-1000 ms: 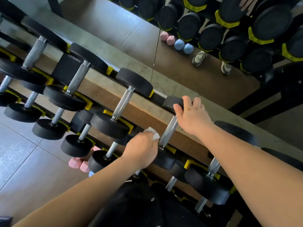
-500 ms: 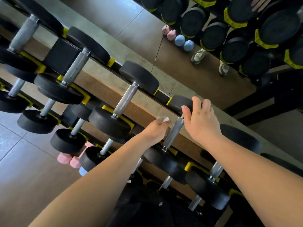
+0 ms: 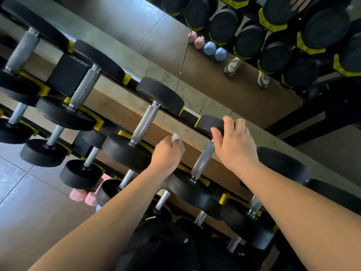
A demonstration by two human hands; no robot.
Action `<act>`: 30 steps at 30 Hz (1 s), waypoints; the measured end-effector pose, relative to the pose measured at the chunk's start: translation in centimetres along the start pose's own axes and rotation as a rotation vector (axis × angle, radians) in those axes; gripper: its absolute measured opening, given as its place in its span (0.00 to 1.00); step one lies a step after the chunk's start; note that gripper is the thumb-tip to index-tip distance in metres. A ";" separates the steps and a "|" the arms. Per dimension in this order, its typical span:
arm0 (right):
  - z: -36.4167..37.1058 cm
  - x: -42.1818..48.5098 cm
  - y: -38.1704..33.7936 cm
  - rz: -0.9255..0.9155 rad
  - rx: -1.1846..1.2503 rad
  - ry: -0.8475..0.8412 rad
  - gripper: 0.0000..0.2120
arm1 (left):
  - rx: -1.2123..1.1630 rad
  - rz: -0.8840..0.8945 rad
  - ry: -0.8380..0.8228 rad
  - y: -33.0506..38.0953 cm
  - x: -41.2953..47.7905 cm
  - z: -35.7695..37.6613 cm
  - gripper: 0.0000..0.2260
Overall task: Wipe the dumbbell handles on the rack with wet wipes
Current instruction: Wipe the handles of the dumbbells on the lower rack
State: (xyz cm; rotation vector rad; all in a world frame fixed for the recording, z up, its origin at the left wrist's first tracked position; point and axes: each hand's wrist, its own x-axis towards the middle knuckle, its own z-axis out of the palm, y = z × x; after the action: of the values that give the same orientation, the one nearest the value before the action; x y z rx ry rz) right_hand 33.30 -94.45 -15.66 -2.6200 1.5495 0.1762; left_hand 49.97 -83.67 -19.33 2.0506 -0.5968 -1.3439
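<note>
Black dumbbells with knurled steel handles lie in rows on a black rack with yellow cradles (image 3: 100,121). My left hand (image 3: 166,155) grips a folded white wet wipe (image 3: 178,142) and hangs in the gap between two top-row handles, clear of both. One is the handle (image 3: 203,160) to its right, the other the handle (image 3: 144,123) to its left. My right hand (image 3: 235,144) holds the far black head (image 3: 210,123) of the right dumbbell, fingers curled over its edge.
A mirror behind the rack reflects more dumbbells (image 3: 273,36), two shoes (image 3: 233,65) and small pink and blue weights (image 3: 209,45). Lower rows of dumbbells (image 3: 80,174) sit below. Pink weights (image 3: 84,194) lie on the tiled floor at the left.
My left hand with the wipe slid up along the dumbbell handle, then came off it to the left into the gap. My right hand stayed on the dumbbell's far head.
</note>
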 end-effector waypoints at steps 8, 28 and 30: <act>0.6 0.0 0.1 0.005 0.009 0.017 0.29 | 0.060 0.040 -0.533 0.8 -1.9 2.1 0.31; 0.6 0.2 0.0 0.018 0.008 0.004 0.29 | 0.113 0.020 -0.116 -1.0 1.1 4.5 0.09; 0.5 0.2 0.1 0.012 -0.002 -0.006 0.30 | 0.186 0.033 -0.107 -1.2 1.3 4.9 0.10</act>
State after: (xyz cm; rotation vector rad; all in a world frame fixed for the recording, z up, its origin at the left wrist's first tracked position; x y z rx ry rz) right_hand 33.26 -94.57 -16.15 -2.6095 1.5650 0.1858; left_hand 45.97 -84.87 -22.44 2.1138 -0.8273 -1.4317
